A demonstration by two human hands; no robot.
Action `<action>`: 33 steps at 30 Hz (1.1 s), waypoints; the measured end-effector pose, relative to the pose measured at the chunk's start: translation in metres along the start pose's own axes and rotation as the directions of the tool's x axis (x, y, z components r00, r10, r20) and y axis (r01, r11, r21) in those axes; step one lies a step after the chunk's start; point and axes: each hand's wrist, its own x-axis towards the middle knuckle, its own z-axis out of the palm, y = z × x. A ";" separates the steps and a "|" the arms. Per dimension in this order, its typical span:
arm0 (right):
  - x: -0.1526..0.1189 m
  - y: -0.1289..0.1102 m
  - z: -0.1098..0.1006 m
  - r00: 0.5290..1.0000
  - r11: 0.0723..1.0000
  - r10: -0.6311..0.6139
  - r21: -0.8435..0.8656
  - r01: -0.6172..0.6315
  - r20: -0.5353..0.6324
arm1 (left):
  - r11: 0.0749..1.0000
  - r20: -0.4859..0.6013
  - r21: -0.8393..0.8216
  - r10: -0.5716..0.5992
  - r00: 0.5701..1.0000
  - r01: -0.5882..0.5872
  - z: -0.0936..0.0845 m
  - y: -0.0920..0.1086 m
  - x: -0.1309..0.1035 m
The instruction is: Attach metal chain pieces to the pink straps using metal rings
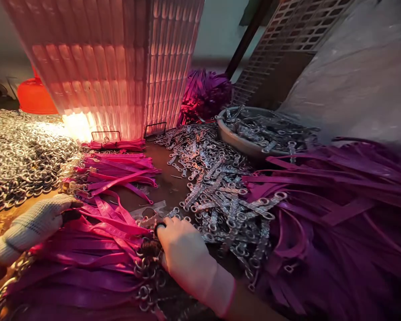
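My left hand [38,223], in a white knit glove with dark fingertips, is at the left edge of a thick layer of magenta straps [96,232]. Its fingers are bent down at the strap ends, and what they grip is hidden. My right hand [183,252], also gloved, is closed at the right ends of these straps, with a dark ring-like piece showing at its fingertips. Metal rings [143,292] hang from the strap ends just below it. Silvery metal links with looped ends [220,200] are heaped to its right.
A large pile of metal rings [23,151] covers the left. Behind stand ribbed plastic panels [120,67] and an orange-red lamp [36,96]. A bowl [234,136] of metal links is at the back right, beside more purple straps [341,214].
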 end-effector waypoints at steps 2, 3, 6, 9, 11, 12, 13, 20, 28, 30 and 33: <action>-0.001 0.026 0.003 0.999 1.000 0.000 0.008 0.001 -0.044 | 0.998 -0.108 -0.043 -0.041 0.993 0.037 0.008 0.004 -0.011; 0.001 0.041 0.004 0.998 1.000 0.009 0.002 -0.009 -0.068 | 0.989 -0.144 -0.120 -0.098 0.985 0.081 0.016 0.009 -0.015; 0.017 0.084 0.011 0.998 0.993 -0.034 -0.113 0.028 -0.056 | 0.719 -0.043 -0.629 -0.411 0.911 0.295 0.048 0.028 -0.014; 0.037 0.111 0.029 0.988 0.956 -0.153 -0.253 0.146 -0.010 | 0.336 0.193 -0.856 -0.499 0.845 0.394 0.082 0.042 0.002; 0.046 0.123 0.043 0.976 0.948 -0.210 -0.259 0.186 -0.066 | 0.251 0.313 -0.863 -0.417 0.853 0.439 0.098 0.045 0.010; 0.049 0.128 0.050 0.964 0.953 -0.233 -0.226 0.201 -0.127 | 0.234 0.360 -0.855 -0.374 0.855 0.463 0.103 0.044 0.011; 0.050 0.133 0.056 0.945 0.960 -0.253 -0.172 0.219 -0.208 | 0.232 0.394 -0.846 -0.333 0.857 0.479 0.107 0.042 0.011; 0.050 0.097 0.044 0.854 0.767 -0.052 0.527 0.367 -0.518 | 0.500 0.328 -0.755 -0.273 0.904 0.425 0.121 0.042 -0.013; 0.042 -0.017 0.010 0.911 0.718 -0.115 0.601 0.351 -0.395 | 0.599 0.321 -0.750 -0.043 0.946 0.281 0.130 0.052 -0.033; 0.041 -0.026 0.010 0.907 0.752 -0.129 0.557 0.352 -0.400 | 0.611 0.302 -0.757 0.012 0.953 0.232 0.129 0.053 -0.038; 0.039 -0.029 0.011 0.921 0.746 -0.112 0.581 0.325 -0.372 | 0.617 0.303 -0.753 0.019 0.953 0.227 0.124 0.055 -0.046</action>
